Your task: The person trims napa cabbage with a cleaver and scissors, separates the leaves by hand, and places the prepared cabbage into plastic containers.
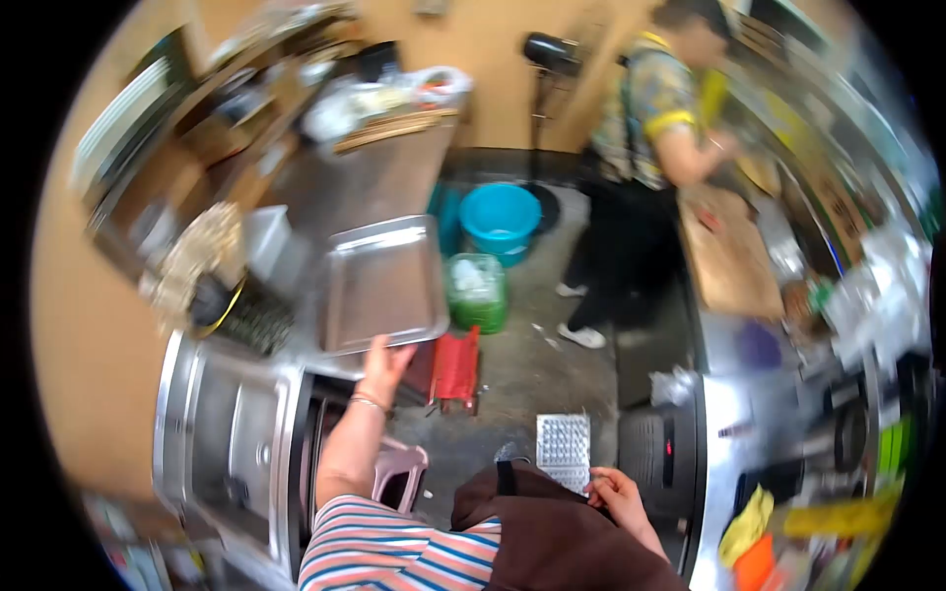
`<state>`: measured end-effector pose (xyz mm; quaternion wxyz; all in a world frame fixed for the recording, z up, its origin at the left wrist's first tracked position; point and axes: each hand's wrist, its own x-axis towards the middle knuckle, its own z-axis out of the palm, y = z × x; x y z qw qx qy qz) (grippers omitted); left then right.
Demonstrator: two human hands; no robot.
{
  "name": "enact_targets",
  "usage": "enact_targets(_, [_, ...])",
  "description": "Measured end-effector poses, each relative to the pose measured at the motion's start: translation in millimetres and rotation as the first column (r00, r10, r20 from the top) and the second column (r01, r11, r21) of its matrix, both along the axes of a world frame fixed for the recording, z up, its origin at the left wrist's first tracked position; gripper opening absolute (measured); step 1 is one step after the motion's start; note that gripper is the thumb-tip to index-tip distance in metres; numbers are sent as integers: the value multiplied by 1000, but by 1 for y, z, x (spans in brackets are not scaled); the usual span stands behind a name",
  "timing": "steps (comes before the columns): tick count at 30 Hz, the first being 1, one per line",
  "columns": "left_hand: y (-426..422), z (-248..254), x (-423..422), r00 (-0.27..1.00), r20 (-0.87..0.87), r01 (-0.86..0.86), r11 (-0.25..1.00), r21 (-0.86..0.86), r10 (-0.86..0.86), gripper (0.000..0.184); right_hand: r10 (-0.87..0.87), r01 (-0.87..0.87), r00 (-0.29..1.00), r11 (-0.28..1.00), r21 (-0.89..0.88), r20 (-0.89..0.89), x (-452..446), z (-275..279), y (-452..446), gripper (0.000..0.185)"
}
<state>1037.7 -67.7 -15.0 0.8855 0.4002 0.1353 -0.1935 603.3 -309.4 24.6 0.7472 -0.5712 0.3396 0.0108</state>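
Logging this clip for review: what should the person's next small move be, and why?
Probably bring the right hand to the metal tray: only the left hand is at its near edge, while the right is well away, low beside the apron.

Glossy, smooth metal for the tray (386, 281); duller metal for the table (379, 177) beneath it. Shiny metal for the sink (222, 424) at the tray's near left. Smooth plastic for the blue tub (501, 243) right of it, matt wood for the cutting board (744, 266) farther right.
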Motion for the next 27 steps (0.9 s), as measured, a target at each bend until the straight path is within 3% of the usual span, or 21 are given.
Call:
enact_targets(1, [6, -6, 27, 996, -72, -51, 998, 44, 54, 37, -74, 74, 997, 997, 19, -1, -4, -4, 7, 29])
enact_targets(2, [34, -27, 61, 973, 141, 209, 961, -180, -185, 37, -156, 156, 988, 987, 36, -13, -4, 4, 16, 28])
enact_targets(3, [53, -46, 102, 989, -74, 118, 984, -133, -129, 37, -177, 178, 983, 984, 8, -49, -5, 14, 23, 28])
enact_targets(4, [62, -49, 119, 924, 246, 234, 942, 241, -292, 36, -174, 170, 982, 984, -54, -69, -11, 10, 28, 29])
enact_targets(5, [70, -51, 134, 712, 439, 0, 626, 780, -548, 35, -182, 173, 980, 979, -109, -79, -16, 12, 35, 28])
enact_targets(6, [77, -51, 146, 571, 498, -367, 339, 866, -653, 36, -300, 289, 949, 950, -118, -92, -26, -1, 47, 28])
enact_targets(7, [77, -48, 146, 609, 390, -470, 81, 879, -691, 40, -331, 323, 942, 939, -122, -55, -32, -18, 53, 27])
enact_targets(9, [79, -40, 145, 726, 133, -550, -455, 700, -674, 50, -388, 383, 922, 916, -120, -16, -38, -18, 66, 27])
enact_targets(10, [102, -78, 173, 651, 185, -641, -403, 653, -736, 58, -453, 445, 890, 889, -111, -56, -41, -5, 70, 26])
enact_targets(11, [86, -86, 161, 770, 185, -316, -112, 942, -611, 47, -510, 501, 855, 859, -104, -95, -46, 2, 72, 26])
enact_targets(12, [69, -92, 148, 947, 193, -28, 535, 844, -255, 37, -542, 534, 836, 840, -101, -89, -52, 1, 75, 26])
enact_targets(13, [54, -101, 137, 997, 1, -67, 793, 605, 83, 30, -588, 578, 805, 808, -118, -79, -59, -2, 79, 25])
enact_targets(14, [41, -115, 95, 949, -28, 289, 827, 483, -315, 19, -638, 626, 767, 768, -135, -71, -67, -3, 84, 25])
enact_targets(15, [20, -114, 40, 741, 32, 611, 693, 382, -671, 14, -652, 633, 755, 752, -184, -65, -72, -1, 87, 26])
enact_targets(16, [-28, -92, -21, 566, -187, 818, 518, 251, -803, 9, -686, 668, 725, 722, -179, -61, -81, 3, 91, 26])
enact_targets(17, [-55, -95, -62, 589, -275, 785, 456, 420, -760, 13, -653, 608, 755, 733, -305, -63, -89, 8, 95, 26])
enact_targets(18, [-99, -39, -141, 529, -242, 786, 363, 500, -813, 31, -612, 531, 788, 735, -422, -74, -96, 13, 99, 26])
enact_targets(19, [-127, -24, -181, 407, -242, 846, 263, 464, -881, 45, -583, 506, 805, 771, -387, -109, -108, 15, 102, 27])
enact_targets(22, [-199, 7, -274, -25, -95, 888, -66, 455, -995, 36, -606, 548, 795, 692, -471, 35, -154, 24, 123, 26])
enact_targets(24, [-235, 4, -317, -317, 114, 816, -210, 539, -941, 29, -632, 593, 773, 690, -415, 56, -188, 29, 144, 26])
enact_targets(27, [-276, 13, -386, -531, 354, 671, -128, 730, -770, 30, -735, 724, 659, 561, -402, 159, -231, 32, 180, 24])
